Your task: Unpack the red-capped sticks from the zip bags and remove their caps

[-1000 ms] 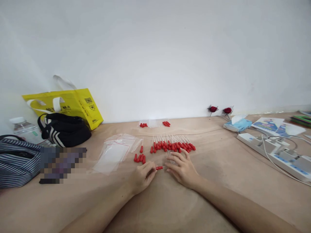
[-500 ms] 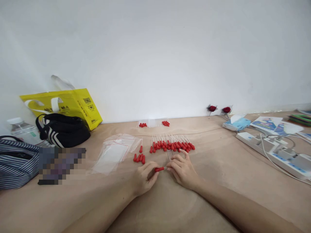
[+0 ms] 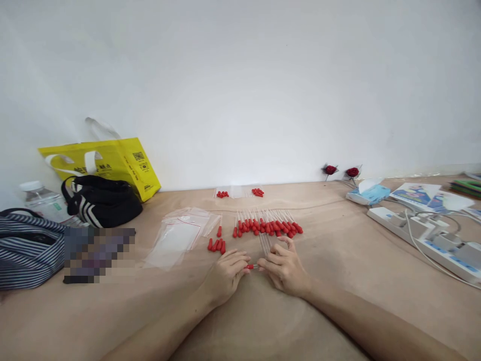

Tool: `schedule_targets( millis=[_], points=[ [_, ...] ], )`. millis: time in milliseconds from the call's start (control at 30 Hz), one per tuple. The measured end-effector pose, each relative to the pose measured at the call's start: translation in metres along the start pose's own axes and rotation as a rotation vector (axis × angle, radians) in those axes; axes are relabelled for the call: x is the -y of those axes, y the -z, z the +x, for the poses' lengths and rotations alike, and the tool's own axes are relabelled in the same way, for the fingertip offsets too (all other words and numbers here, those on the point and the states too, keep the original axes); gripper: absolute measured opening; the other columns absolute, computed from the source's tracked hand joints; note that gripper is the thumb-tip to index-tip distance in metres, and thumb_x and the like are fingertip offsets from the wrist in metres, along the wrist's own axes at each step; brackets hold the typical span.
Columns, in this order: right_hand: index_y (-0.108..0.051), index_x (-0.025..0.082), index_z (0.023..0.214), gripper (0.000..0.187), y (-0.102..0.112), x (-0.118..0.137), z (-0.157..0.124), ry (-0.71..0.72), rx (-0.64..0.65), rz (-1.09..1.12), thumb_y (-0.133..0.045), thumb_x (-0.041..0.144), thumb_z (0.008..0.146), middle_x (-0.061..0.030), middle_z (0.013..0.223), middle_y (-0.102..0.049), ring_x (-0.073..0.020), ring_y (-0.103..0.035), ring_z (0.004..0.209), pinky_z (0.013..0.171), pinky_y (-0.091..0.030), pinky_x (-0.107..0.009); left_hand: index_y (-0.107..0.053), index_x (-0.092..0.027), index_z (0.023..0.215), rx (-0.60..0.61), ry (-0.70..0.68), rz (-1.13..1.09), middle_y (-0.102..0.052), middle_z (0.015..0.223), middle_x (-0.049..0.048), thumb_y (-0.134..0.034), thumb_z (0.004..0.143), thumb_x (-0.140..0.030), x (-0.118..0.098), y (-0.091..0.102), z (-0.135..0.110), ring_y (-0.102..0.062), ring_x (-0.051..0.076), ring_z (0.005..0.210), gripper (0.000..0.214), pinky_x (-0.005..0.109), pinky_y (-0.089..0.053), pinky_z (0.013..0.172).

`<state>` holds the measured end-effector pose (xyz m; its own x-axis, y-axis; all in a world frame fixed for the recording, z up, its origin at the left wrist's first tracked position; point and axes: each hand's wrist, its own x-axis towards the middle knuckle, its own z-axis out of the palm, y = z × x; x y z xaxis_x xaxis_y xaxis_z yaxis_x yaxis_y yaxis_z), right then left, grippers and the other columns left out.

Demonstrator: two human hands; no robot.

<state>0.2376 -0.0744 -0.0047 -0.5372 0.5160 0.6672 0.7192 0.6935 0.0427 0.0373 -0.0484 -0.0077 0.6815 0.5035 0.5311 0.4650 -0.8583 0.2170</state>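
In the head view, well in from the far edge of the table (image 3: 319, 321), a dropper (image 3: 250, 266) is held crosswise between the hands. It is seen as a slim red bulb with a short length of clear tube running out of it, the rest being covered by fingers. The bulb is pinched by the thumb and fingers of the left hand (image 3: 227, 276); the tube is pinched by the fingertips of the right hand (image 3: 286, 268), whose index finger is raised and bent. Beyond them, loose red bulbs (image 3: 216, 245), clear tubes (image 3: 265, 244) and a row of droppers (image 3: 267, 227) are laid out, the row's tubes pointed toward the far edge.

To the left of the bulbs, flat clear bags (image 3: 176, 239) are spread in an overlapping pile. At the far edge, another clear bag (image 3: 236, 191) is seen with two red clusters (image 3: 222, 194); whether they are enclosed by it cannot be told. Farther left, a yellow bag (image 3: 105, 160) is propped behind a black pouch (image 3: 108, 200), their contents hidden. A white tissue is half drawn from a blue pack (image 3: 370, 194) near the far edge.
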Motion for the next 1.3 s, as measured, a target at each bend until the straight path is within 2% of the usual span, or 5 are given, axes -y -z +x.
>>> schedule_targets(
  millis=[167,400,600,833,1300],
  points=[
    [-0.061,0.023,0.079,0.018,-0.002,-0.002,-0.003,0.006,-0.076,0.032,-0.044,0.022,0.083,0.0029,0.052,-0.050,-0.0123,-0.043,0.064,0.087,-0.025,-0.041,-0.059,-0.019,0.083,0.025,-0.031,0.015,-0.067,0.093,0.0040,-0.040,0.086,-0.017,0.004,0.001,-0.003,-0.058,0.017,0.096,0.020,0.038,-0.040,0.090],
    [-0.061,0.020,0.088,0.018,0.000,-0.022,-0.018,-0.114,-0.150,0.051,-0.044,0.019,0.082,0.0001,0.061,-0.054,-0.0132,-0.041,0.063,0.077,-0.031,-0.036,-0.059,-0.017,0.081,-0.141,0.034,0.064,-0.062,0.082,0.0055,-0.041,0.085,-0.020,0.013,0.015,-0.014,-0.058,0.015,0.081,0.019,0.028,-0.047,0.073],
    [-0.053,0.013,0.109,0.033,-0.013,-0.027,-0.023,-0.317,-0.131,0.155,-0.032,0.011,0.083,-0.0055,0.072,-0.051,-0.0147,-0.047,0.066,0.062,-0.040,-0.028,-0.061,-0.016,0.093,-0.233,0.365,0.067,-0.051,0.080,0.0049,-0.040,0.083,-0.025,0.017,0.029,-0.009,-0.053,0.013,0.069,0.025,0.024,-0.047,0.062],
    [-0.057,0.015,0.099,0.031,-0.020,-0.040,-0.026,-0.451,-0.157,0.184,-0.033,0.011,0.081,-0.0065,0.075,-0.049,-0.0163,-0.051,0.069,0.064,-0.047,-0.030,-0.060,-0.016,0.093,-0.245,0.806,0.004,-0.056,0.075,0.0028,-0.046,0.070,-0.028,0.053,0.065,-0.016,-0.056,0.014,0.063,0.030,0.025,-0.048,0.057],
    [-0.053,0.016,0.085,0.019,-0.020,-0.028,-0.016,-0.455,-0.046,0.295,-0.036,0.010,0.079,-0.0090,0.086,-0.050,-0.0175,-0.053,0.078,0.072,-0.048,-0.033,-0.057,-0.017,0.073,-0.125,0.956,-0.137,-0.064,0.067,0.0026,-0.056,0.059,-0.048,0.046,0.059,-0.015,-0.060,0.016,0.063,0.034,0.026,-0.047,0.060]
  ],
)
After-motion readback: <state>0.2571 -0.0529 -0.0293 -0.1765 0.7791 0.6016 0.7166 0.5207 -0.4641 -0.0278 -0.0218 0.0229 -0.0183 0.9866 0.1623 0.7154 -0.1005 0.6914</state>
